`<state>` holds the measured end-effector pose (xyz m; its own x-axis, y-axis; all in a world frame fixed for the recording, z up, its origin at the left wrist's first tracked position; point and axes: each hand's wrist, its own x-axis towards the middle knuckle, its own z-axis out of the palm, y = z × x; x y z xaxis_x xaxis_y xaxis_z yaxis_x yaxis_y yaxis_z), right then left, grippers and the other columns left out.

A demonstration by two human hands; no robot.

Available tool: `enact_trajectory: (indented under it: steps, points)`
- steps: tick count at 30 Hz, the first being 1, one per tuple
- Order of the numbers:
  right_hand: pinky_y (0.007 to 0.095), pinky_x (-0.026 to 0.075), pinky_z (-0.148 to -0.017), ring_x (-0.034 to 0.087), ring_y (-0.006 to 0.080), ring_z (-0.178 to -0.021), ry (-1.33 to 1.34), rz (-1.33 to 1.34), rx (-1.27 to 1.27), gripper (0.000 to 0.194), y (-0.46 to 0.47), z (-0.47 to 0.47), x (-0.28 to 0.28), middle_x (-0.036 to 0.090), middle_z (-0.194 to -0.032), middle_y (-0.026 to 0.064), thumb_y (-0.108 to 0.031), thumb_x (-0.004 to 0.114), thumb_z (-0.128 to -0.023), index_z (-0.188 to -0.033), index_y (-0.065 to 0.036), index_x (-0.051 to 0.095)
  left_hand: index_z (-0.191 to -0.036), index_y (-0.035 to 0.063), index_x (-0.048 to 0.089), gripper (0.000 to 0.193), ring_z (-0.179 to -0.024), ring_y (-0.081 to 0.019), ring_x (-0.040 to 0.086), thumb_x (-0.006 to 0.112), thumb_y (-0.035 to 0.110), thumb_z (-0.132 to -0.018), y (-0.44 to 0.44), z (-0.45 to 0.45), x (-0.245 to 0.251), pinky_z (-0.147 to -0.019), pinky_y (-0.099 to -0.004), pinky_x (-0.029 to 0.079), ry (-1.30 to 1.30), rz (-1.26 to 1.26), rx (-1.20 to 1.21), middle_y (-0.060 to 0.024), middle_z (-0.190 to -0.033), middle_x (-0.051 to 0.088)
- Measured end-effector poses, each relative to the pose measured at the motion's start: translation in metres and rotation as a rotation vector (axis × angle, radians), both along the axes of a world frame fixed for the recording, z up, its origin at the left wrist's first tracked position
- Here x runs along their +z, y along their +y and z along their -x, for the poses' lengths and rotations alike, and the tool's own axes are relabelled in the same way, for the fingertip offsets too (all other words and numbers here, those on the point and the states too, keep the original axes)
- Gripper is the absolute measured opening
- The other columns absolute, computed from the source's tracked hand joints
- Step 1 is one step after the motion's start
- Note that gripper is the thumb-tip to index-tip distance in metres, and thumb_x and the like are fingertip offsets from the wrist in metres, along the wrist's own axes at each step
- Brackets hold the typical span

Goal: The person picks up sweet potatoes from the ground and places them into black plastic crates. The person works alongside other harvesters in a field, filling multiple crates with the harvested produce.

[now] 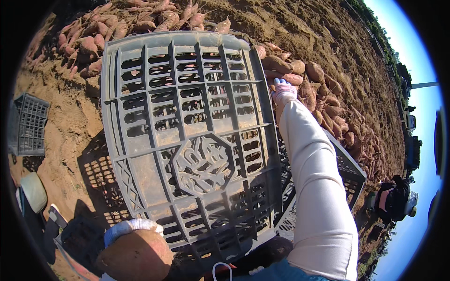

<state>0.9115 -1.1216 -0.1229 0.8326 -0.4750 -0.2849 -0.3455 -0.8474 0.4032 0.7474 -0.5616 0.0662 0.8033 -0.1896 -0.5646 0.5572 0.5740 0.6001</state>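
A grey plastic harvest crate [154,138] stands close before me, its slatted face with a raised octagonal emblem turned towards me. At the lower left, the gloved fingers of my left hand [133,225] curl over a large, round sweet potato [137,254]. My right arm, in a pale sleeve, reaches along the crate's right side. My right hand [284,92], in a striped glove with blue fingertips, is at the sweet potatoes [292,79] beside the crate's edge. Its grip is not clear to see.
Heaps of sweet potatoes [89,45] lie on the soil beyond the crate and to the right. Another crate [346,159] is under my right arm, and one [33,126] stands far left. Beside it is part of a person [33,191]. Another person [393,198] is at the right.
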Motion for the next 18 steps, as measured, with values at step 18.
enact_trajectory:
  steps: [18]
  points:
    - [0.041,0.052,-0.077,0.065,0.0331,-0.089,-0.575,-0.098,0.026,0.022,-0.051,0.006,0.037,0.069,-0.092,0.0175,-0.027,0.06,-0.088,-0.098,-0.007,0.065,-0.133,0.0082,0.044,0.089,-0.11,-0.03,0.056,0.085,0.039,-0.061,-0.023,-0.008,-0.033,-0.095,-0.044,0.047,-0.192,-0.002,-0.069,-0.0134,-0.124,0.053]
